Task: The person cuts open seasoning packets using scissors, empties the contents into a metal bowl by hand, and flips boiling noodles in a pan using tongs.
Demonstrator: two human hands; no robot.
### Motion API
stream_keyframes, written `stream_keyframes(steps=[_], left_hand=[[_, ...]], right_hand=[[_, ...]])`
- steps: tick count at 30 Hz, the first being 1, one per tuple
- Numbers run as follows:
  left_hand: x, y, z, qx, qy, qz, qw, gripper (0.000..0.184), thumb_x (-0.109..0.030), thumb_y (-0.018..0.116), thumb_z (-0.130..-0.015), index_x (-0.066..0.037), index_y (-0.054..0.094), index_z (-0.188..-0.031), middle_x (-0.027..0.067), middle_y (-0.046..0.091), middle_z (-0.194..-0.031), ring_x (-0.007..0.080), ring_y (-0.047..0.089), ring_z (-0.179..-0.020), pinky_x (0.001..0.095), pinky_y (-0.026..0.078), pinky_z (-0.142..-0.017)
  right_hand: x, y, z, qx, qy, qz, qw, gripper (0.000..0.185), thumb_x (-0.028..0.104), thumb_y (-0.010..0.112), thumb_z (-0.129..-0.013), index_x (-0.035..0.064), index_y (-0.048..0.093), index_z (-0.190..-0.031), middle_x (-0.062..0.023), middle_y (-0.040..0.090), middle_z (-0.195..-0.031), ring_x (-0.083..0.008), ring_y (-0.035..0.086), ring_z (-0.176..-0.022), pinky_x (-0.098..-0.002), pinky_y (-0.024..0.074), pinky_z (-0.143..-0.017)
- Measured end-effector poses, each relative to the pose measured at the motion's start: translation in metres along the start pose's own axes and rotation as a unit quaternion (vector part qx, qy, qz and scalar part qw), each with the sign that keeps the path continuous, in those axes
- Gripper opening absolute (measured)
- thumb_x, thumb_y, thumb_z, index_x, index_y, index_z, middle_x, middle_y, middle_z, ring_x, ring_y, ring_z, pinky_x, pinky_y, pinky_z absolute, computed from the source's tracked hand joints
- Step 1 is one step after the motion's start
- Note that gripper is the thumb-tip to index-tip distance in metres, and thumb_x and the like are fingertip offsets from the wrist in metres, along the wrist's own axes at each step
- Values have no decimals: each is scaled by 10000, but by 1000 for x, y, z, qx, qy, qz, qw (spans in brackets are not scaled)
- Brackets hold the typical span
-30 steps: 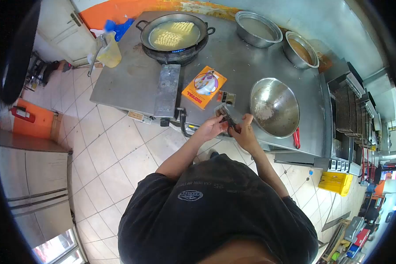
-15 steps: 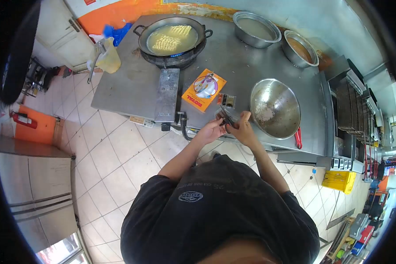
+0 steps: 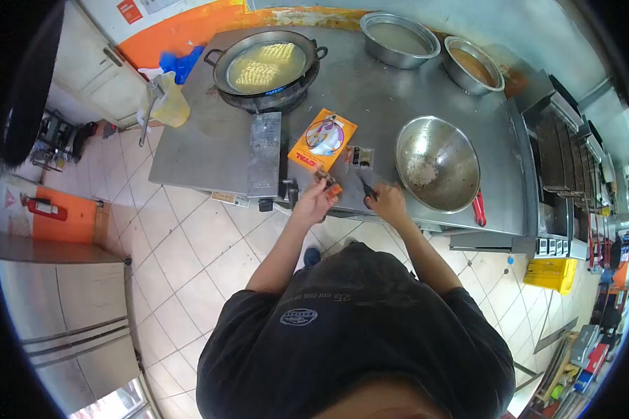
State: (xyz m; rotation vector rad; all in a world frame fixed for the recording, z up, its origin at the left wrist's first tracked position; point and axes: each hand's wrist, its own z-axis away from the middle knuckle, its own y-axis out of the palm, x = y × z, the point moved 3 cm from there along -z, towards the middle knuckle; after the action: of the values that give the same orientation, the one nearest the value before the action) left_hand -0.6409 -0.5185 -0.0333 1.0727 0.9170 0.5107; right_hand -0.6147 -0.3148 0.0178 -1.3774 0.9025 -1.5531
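Near the counter's front edge, my left hand (image 3: pixel 316 201) pinches a small packet (image 3: pixel 333 187) with orange and dark parts, just below an orange box (image 3: pixel 323 140). To its right my right hand (image 3: pixel 388 202) is closed round the dark handles of scissors (image 3: pixel 367 190), whose tips point up and left. Another small packet (image 3: pixel 360 156) lies flat on the counter beside the box. Right of my right hand sits a steel bowl (image 3: pixel 461 167) with some pale powder inside.
A wok (image 3: pixel 226 70) with noodle blocks in liquid stands on a burner at the back left. Two metal basins (image 3: pixel 398 59) (image 3: pixel 476 85) stand at the back right. Red-handled tongs (image 3: pixel 479 209) lie beside the bowl. A yellowish jug (image 3: pixel 172 110) is at the left edge.
My hands have moved apart. The left has shifted left with the small packet, while the right holds the scissors away from it. The camera view has shifted slightly.
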Motion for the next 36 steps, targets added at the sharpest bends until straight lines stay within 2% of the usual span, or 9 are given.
stream_keyframes(steps=[9, 12, 15, 17, 20, 22, 26, 32, 36], left_hand=[[-26, 109, -57, 54, -43, -232, 970, 225, -138, 518, -891, -122, 497, -1114, 49, 596, -1033, 176, 598, -877, 290, 455, -709], [-2, 171, -97, 80, -39, -474, 876, 217, -101, 504, -878, -84, 536, -1092, 67, 615, -986, 189, 603, -874, 289, 463, -702], [34, 211, -135, 132, 39, -721, 679, 205, -62, 508, -835, -51, 595, -1021, 113, 630, -939, 249, 605, -860, 327, 468, -718], [61, 224, -154, 177, 145, -847, 480, 191, -38, 512, -799, -35, 629, -950, 151, 626, -918, 294, 598, -849, 360, 468, -728], [100, 228, -173, 220, 185, -870, 400, 122, -38, 535, -750, -32, 636, -818, 180, 606, -897, 342, 581, -855, 413, 474, -747], [119, 235, -179, 215, 167, -906, 324, 97, -41, 578, -722, -24, 640, -794, 178, 610, -917, 341, 589, -872, 403, 495, -745], [130, 242, -183, 182, 148, -909, 346, 177, -66, 640, -678, 18, 641, -833, 223, 615, -916, 363, 610, -838, 376, 508, -767], [119, 225, -202, 67, -81, -699, 707, 240, 36, 543, -697, 65, 638, -916, 166, 657, -823, 226, 658, -768, 304, 547, -657], [121, 199, -218, 76, -120, -557, 818, 265, 52, 518, -716, 67, 623, -959, 144, 647, -890, 198, 646, -804, 271, 558, -664]], right_hand=[[-25, 33, -2, -117, 15, -136, 984, 373, 291, 658, -714, 18, 601, -962, -223, 618, -910, -379, 594, -882, -417, 480, -779], [-20, 8, 35, -165, -167, -139, 962, 325, 258, 647, -721, 12, 598, -928, -215, 616, -920, -384, 594, -840, -426, 477, -743], [-19, -70, 73, 178, -44, -216, 959, 273, 194, 646, -709, 27, 605, -922, -193, 618, -945, -371, 582, -876, -425, 464, -744], [-50, -106, 77, 46, 42, -235, 970, 229, 143, 637, -697, 37, 619, -900, -173, 620, -925, -357, 574, -893, -416, 458, -749], [-88, -148, 65, -316, 24, -106, 943, 189, 65, 611, -666, 48, 641, -852, -159, 613, -857, -332, 566, -885, -401, 456, -759], [-106, -154, 39, -442, -28, -35, 896, 179, 40, 597, -648, 46, 646, -819, -161, 603, -826, -347, 565, -845, -409, 461, -746], [-132, -141, 5, -382, -37, -43, 923, 137, 67, 578, -692, 46, 656, -802, -172, 612, -777, -352, 588, -798, -421, 471, -722], [-138, -142, -4, -327, 36, -144, 933, 122, 72, 559, -692, 32, 668, -730, -178, 610, -638, -340, 612, -593, -419, 497, -596], [-148, -144, -12, -291, 8, -195, 936, 128, 82, 555, -695, 45, 676, -706, -171, 625, -660, -328, 623, -617, -392, 500, -606]])
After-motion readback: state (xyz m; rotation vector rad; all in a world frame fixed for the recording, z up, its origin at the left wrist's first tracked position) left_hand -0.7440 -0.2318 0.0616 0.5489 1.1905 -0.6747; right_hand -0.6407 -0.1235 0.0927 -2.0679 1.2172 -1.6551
